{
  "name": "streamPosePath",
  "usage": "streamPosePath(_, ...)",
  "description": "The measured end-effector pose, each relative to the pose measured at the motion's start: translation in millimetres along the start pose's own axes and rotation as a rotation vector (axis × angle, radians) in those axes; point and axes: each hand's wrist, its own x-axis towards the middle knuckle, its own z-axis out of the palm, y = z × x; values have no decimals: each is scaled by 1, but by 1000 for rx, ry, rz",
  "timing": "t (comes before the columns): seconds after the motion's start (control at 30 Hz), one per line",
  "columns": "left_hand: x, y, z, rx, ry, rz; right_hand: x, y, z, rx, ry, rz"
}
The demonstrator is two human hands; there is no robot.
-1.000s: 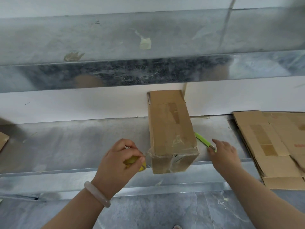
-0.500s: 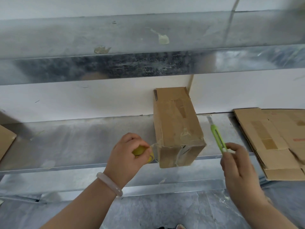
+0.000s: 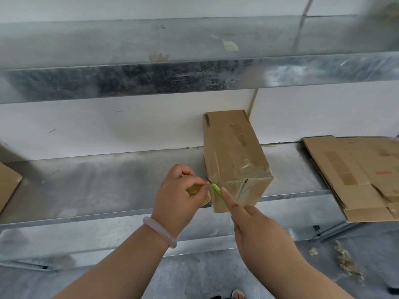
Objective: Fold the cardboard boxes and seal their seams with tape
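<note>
Steel shelf (image 3: 97, 186): box (image 3: 235, 160) folded and taped; my left hand (image 3: 179, 197) grips tape roll (image 3: 194, 189), right hand (image 3: 259, 231) grips cutter (image 3: 217, 190); flat cardboard (image 3: 356, 173) awaits.

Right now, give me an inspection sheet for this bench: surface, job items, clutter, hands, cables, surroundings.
surface: metal shelf, scuffed, with bits of tape residue.
job's things: taped cardboard box lying lengthwise, near end at the shelf's front edge; flat cardboard stack to its right; tape roll; green utility knife, blade at the box's near left corner.
clutter: cardboard piece at the left edge; scraps on the floor.
grippers: left hand grips the tape roll; right hand holds the knife, forefinger along it.
cables: nothing seen.
surroundings: white wall; upper metal shelf above.
</note>
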Motion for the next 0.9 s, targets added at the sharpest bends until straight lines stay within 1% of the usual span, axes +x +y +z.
streamPosePath(0.1,-1,4,1,-13,16,11,11,-2,7,-72,-2,37)
streamPosePath(0.2,5,3,-1,-35,56,3,18,8,14,-29,-93,95)
streamPosePath(0.27,13,-5,-6,-3,79,-3,13,14,17,40,-90,66)
streamPosePath(0.33,19,-18,-10,88,80,1,5,16,15,105,-42,-24)
streamPosePath(0.4,24,-34,-10,188,81,3,0,18,9,150,105,-163)
streamPosePath(0.43,26,-41,-9,241,85,9,-3,23,6,184,222,-213)
streamPosePath(0.5,34,-57,-5,367,91,30,-6,40,2,289,513,-264)
streamPosePath(0.53,38,-66,-3,422,92,27,-6,51,2,358,636,-260)
streamPosePath(0.57,41,-75,0,465,90,17,-6,62,3,427,723,-237)
streamPosePath(0.6,41,-84,4,497,82,7,-4,75,3,490,777,-177)
streamPosePath(0.63,39,-93,8,525,69,2,-1,88,4,540,802,-79)
streamPosePath(0.67,35,-101,13,546,55,1,4,101,5,568,798,37)
streamPosePath(0.7,31,-107,19,552,46,2,11,116,7,567,753,149)
streamPosePath(0.77,20,-115,31,512,41,6,29,147,16,486,567,316)
streamPosePath(0.83,10,-116,41,410,26,-7,51,173,24,374,394,391)
streamPosePath(0.9,0,-117,48,339,4,-14,75,189,30,332,331,426)
